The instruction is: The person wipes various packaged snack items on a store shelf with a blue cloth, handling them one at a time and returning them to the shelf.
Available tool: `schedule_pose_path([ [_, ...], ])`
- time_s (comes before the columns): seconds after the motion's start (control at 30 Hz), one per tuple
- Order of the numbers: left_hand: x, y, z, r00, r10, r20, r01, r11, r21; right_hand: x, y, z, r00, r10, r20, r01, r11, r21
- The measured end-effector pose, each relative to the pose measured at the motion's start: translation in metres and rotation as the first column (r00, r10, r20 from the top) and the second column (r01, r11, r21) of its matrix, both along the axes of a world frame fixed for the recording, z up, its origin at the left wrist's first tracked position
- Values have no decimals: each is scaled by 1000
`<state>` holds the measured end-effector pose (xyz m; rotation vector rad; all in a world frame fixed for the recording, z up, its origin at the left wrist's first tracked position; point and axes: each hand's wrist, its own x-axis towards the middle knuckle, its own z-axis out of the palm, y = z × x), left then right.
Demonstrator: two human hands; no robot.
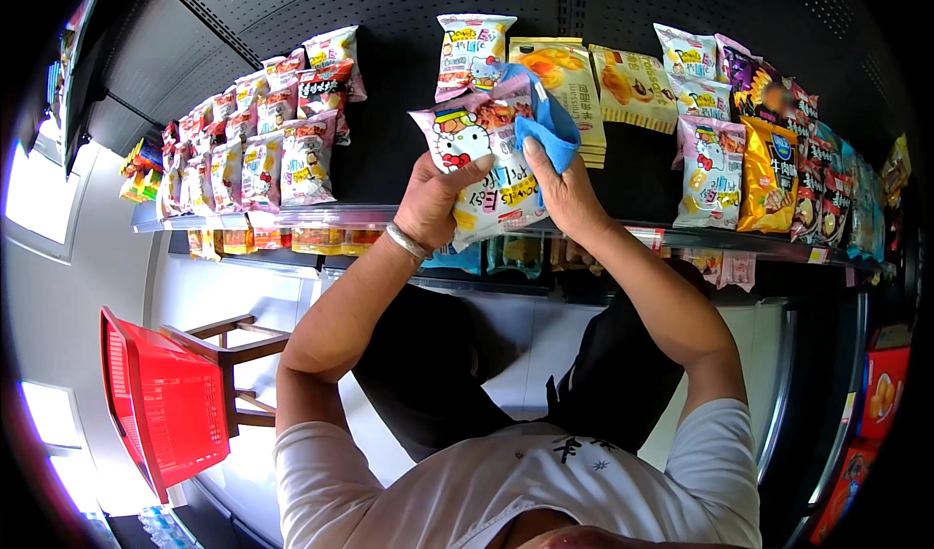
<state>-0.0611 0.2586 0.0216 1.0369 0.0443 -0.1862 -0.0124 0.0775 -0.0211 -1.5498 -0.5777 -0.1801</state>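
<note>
Between my two hands is a white and pink snack bag [485, 159] with a cartoon cat printed on it, its lettering upside down to me. My left hand [430, 199] grips its near left side, thumb on the front. My right hand [565, 184] presses a blue cloth [551, 129] against the bag's right side, thumb on top and fingers hidden behind. Behind the bag, a similar snack bag [474, 53] stands on the black shelf [387, 111]. Yellow bread packages [635, 89] sit to its right, one partly covered by the cloth.
Rows of snack bags [263, 162] fill the shelf's left side; more bags [711, 177], one orange [767, 173], stand at right. A clear shelf lip [343, 217] runs along the front, with packages below. At left, a red shopping basket [175, 403] rests on a wooden stool [230, 356].
</note>
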Motion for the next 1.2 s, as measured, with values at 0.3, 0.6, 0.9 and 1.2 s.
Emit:
schedule_pose_path([
  [0.3,5,21,7,993,58,101,-50,995,-88,-4,2,-1,991,12,131,-1,997,-83],
  [0.6,8,25,1,995,-29,99,39,994,-101,5,1,-8,990,-111,91,121,986,-112],
  [0.9,8,20,5,996,78,-32,-79,997,-18,28,-22,12,939,-333,86,332,943,23],
  [1.2,10,-2,-26,980,-78,182,45,983,180,-14,5,10,826,58,561,286,814,-505],
])
